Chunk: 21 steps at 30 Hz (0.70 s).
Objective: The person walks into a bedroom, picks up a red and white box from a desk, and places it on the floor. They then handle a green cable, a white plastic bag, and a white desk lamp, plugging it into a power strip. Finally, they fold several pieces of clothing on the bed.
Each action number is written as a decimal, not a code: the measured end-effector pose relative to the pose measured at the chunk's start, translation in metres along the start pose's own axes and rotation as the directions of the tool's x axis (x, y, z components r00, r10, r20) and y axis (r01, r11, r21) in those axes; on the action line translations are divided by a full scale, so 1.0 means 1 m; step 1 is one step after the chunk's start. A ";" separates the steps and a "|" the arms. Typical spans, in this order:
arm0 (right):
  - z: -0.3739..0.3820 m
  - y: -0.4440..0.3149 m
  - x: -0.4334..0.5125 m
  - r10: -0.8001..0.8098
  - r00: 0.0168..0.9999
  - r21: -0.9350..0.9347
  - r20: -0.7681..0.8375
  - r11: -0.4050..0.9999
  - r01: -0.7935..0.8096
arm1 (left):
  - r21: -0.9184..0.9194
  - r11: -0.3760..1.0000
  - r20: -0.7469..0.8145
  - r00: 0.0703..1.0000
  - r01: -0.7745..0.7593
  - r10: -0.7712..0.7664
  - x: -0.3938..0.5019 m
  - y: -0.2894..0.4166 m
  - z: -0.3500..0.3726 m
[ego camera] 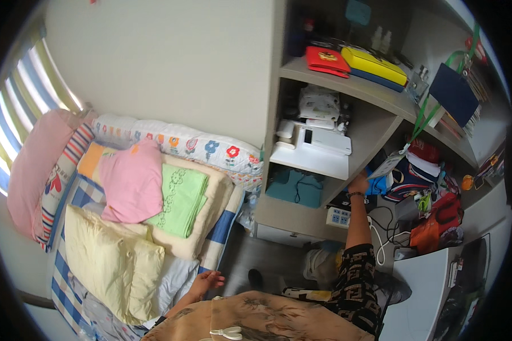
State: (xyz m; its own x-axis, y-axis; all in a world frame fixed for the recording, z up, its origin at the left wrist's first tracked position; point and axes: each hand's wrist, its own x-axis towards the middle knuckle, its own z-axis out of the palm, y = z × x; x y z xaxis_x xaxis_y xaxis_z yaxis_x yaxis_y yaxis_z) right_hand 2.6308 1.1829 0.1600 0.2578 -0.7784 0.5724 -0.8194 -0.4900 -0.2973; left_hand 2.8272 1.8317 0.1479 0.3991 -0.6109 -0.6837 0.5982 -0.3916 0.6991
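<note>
My right hand (359,184) reaches into the lower shelf compartment, beside a blue packet (377,184); whether the fingers grip anything is hard to tell. A dark bracelet is on that wrist. A white power strip (338,217) lies just below it, with cables (383,238) to the right. My left hand (209,281) hangs near the bed's edge with fingers apart and nothing in it. Beside it on the bed are a folded cream quilt (111,260), a pink pillow (134,183) and a folded green cloth (181,200).
The shelf unit (277,106) holds a white device (328,141), a red wallet (327,61) and a yellow case (373,65). A card on a green lanyard (385,166) hangs near my right hand. Bags (434,226) crowd the lower right compartment. A desk (417,294) stands below.
</note>
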 end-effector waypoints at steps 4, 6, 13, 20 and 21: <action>-0.037 -0.064 -0.036 0.167 0.966 -0.217 0.196 0.968 -0.124 | -0.089 0.993 -0.087 0.994 -0.077 0.070 -0.040 -0.040 -0.034; -0.056 -0.036 -0.056 0.035 0.987 -0.175 0.155 0.984 -0.007 | -0.125 0.986 -0.078 0.992 -0.110 0.101 -0.052 -0.050 -0.053; -0.102 -0.122 -0.144 0.083 0.918 -0.180 0.389 0.984 -0.012 | -0.217 0.944 -0.358 0.920 -0.249 0.160 -0.138 -0.157 -0.161; -0.037 -0.285 -0.268 -0.261 0.633 0.163 0.728 0.964 0.210 | -0.350 0.898 -0.645 0.764 -0.266 -0.024 -0.241 -0.272 -0.224; -0.032 -0.317 -0.296 -0.345 0.580 0.205 0.738 0.934 0.294 | -0.367 0.888 -0.680 0.731 -0.279 -0.052 -0.251 -0.284 -0.224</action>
State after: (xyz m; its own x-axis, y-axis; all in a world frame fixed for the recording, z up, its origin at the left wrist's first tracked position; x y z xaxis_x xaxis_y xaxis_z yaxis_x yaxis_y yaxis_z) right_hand 2.7979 1.5812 0.1094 0.8099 -0.5720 -0.1301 -0.5843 -0.7666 -0.2663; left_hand 2.7129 2.2508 0.0741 0.7336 0.0417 -0.6783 0.6747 0.0750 0.7343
